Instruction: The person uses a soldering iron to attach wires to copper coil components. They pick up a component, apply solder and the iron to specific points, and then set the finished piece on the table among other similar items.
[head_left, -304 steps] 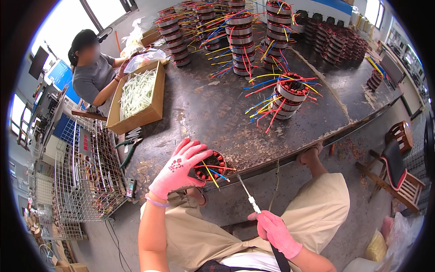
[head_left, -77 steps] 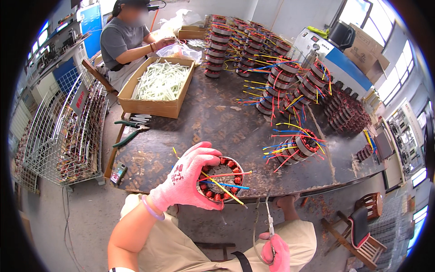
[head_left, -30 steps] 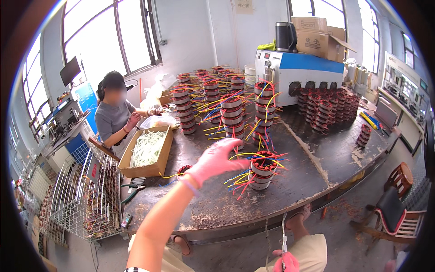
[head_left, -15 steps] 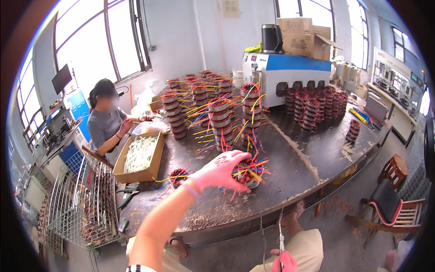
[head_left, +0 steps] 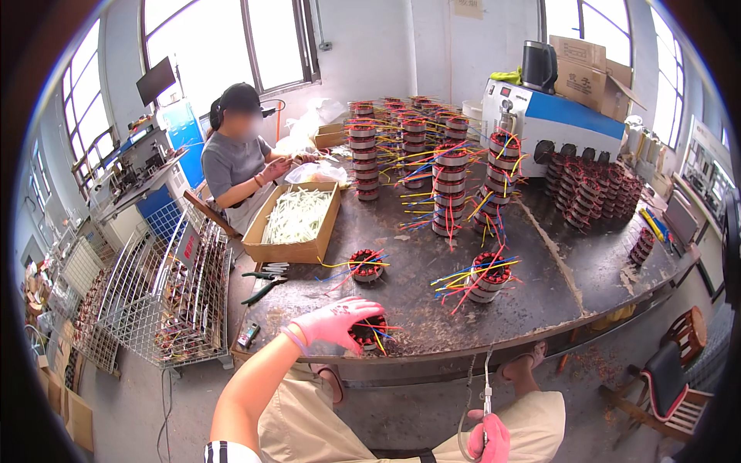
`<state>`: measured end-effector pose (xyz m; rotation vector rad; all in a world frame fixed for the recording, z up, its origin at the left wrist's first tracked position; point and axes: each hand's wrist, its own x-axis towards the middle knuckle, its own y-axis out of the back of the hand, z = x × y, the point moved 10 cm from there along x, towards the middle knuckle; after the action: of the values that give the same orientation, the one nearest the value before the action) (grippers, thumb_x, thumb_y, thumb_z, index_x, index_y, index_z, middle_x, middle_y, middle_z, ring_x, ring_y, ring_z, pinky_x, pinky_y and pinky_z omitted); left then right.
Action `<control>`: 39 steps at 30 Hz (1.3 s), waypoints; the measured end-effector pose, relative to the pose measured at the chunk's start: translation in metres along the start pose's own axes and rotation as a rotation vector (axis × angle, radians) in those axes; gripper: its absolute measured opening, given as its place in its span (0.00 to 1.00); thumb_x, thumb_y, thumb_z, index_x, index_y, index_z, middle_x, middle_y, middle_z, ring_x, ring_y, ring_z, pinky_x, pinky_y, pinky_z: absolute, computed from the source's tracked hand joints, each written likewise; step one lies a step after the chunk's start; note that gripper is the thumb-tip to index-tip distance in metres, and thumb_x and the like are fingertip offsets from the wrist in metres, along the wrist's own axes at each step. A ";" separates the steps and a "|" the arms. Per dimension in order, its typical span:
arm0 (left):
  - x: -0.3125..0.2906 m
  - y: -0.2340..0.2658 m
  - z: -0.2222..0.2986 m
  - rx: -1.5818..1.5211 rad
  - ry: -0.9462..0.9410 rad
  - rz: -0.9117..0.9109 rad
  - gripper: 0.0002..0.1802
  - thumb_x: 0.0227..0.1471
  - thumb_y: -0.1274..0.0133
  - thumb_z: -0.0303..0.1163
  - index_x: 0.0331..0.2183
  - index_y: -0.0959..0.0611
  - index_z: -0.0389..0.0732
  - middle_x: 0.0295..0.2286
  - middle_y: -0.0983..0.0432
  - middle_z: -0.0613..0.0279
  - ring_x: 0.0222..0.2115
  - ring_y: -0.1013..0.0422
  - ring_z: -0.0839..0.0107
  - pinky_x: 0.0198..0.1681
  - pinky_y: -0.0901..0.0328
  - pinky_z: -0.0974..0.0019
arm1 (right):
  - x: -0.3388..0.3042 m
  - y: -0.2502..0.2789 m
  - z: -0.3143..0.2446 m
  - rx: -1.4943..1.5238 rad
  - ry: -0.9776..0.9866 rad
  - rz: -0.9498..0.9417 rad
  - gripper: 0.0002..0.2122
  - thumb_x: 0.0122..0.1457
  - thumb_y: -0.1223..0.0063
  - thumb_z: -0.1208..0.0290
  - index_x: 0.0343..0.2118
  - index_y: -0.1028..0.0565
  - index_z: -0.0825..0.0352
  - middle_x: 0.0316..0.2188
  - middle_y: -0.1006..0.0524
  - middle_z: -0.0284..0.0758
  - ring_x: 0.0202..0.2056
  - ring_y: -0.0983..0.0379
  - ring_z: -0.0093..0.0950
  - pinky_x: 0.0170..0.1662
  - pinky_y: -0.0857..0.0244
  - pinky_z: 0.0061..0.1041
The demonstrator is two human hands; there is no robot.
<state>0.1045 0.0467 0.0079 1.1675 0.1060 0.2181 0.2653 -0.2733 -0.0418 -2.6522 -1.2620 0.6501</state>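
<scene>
now your pink-gloved left hand (head_left: 337, 322) grips the red-wound metal ring (head_left: 366, 332), which lies left of your pink-gloved right hand (head_left: 489, 440), clasping a slim silver-white tool (head_left: 487, 397).

1. One left hand (head_left: 332, 322) and one right hand (head_left: 492, 440), so two gloved hands in total.
2. Coil ring (head_left: 366, 335) in the left hand: one.
3. Slender tool (head_left: 487, 397) in the right hand: one.
4. Lone ring (head_left: 366, 272): one.
5. Short ring stack (head_left: 484, 291): one, its layers not clear to count.
6. Tall wired stacks (head_left: 449, 185): more than four; the rear ones overlap too much.
7. Pliers (head_left: 264, 292): one pair.
8. Open box (head_left: 285, 253): one, with white tubes (head_left: 295, 216) too many to count.
9. Co-worker (head_left: 241, 162): one.
10. Kettle (head_left: 538, 66): one.
</scene>
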 end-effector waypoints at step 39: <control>-0.088 -0.135 -0.008 -1.495 1.054 0.638 0.22 0.61 0.48 0.54 0.26 0.22 0.46 0.18 0.29 0.72 0.10 0.42 0.84 0.12 0.49 0.79 | -0.008 0.025 -0.002 -0.021 0.007 0.021 0.22 0.71 0.63 0.57 0.44 0.29 0.78 0.11 0.43 0.23 0.11 0.52 0.14 0.15 0.59 0.18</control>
<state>0.0328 -0.0167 -0.1217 -0.5368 0.4012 1.2177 0.2793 -0.2956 -0.0449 -2.6860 -1.2476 0.6332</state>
